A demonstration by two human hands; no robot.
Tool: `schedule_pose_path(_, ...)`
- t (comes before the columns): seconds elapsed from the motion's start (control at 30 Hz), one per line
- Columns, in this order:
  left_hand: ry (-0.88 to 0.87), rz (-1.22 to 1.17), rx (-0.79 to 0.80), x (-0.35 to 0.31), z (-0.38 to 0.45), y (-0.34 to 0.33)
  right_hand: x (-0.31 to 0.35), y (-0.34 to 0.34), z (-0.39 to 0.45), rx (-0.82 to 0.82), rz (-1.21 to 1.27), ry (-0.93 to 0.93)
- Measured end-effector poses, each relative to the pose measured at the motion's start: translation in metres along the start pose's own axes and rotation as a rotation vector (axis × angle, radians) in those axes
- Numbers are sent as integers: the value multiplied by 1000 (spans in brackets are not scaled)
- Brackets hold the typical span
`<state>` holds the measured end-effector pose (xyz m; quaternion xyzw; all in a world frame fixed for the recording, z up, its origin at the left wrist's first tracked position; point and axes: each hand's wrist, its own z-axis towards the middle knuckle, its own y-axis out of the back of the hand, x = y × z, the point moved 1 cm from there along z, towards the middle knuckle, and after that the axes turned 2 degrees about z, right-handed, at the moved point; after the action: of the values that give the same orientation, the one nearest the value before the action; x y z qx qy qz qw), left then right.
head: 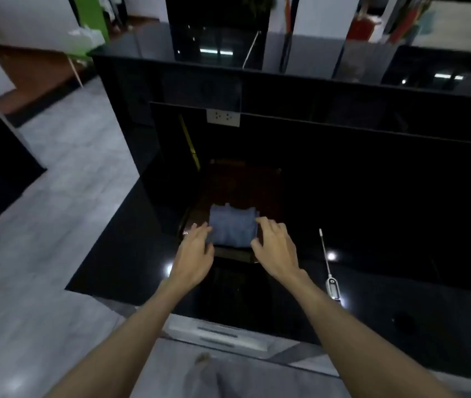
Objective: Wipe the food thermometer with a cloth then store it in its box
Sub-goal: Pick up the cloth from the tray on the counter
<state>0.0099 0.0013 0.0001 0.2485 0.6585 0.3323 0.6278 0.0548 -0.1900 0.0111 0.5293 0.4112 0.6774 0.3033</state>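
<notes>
Thermometer (331,275): lies flat on the glossy black table, to the right of both hands and apart from them; its thin probe points away from the person, its pale body end sits nearer the table's front edge.
Cloth (233,228): folded, blue-grey, resting on a dark reddish-brown surface that may be a box or tray; the dim light does not let me tell which.
Dark brown surface (243,185): sits on the table straight ahead of the person, with the cloth on its near part.
Left hand (195,248): at the cloth's left edge, fingers spread and only slightly bent, tips touching or just at the cloth; a ring shows on one finger.
Right hand (276,244): at the cloth's right edge, fingers arched, thumb near the cloth's lower right corner.
Grip: both hands loose and fairly wide, neither closed round the cloth; whether the fingertips press it I cannot tell, as the picture is blurred.
Table (401,225): black, shiny, with bright spots of reflected light.
Wall socket (223,117): pale plate on the dark upright panel behind the table.
Floor (56,196): grey tiles to the left.
</notes>
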Motion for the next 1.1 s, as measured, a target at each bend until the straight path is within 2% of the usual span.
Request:
schedule_pose_path(0.1,-112,92,114,31,33,-20,-11,-35,27,80,-40,-53)
schedule_pose_path(0.17,-95,119,228,41,53,-31,-16,-55,45,129,-76,-108)
schedule_pose_path(0.37,-178,293,439,56,101,-53,-23,-94,82,119,-106,-211)
schedule_pose_path(0.57,-255,480,528,71,108,-60,-18,-108,97,91,-45,-367)
schedule_pose_path(0.67,-255,451,551,75,109,-60,-13,-110,103,65,18,-395)
schedule_pose_path(0.77,-237,356,590,76,109,-54,-3,-108,108,2,36,-345)
schedule_pose_path(0.83,-197,287,528,76,107,-47,7,-106,111,-63,10,-227)
schedule_pose_path(0.9,-112,267,291,80,102,-37,13,-108,110,-85,-69,-3)
schedule_pose_path(0.97,32,194,72,85,94,-25,16,-118,105,-23,-186,175)
schedule_pose_path(1.03,95,146,8,93,87,-18,19,-129,99,74,-195,272)
schedule_pose_path(1.1,67,167,16,100,83,-15,20,-137,95,193,-142,240)
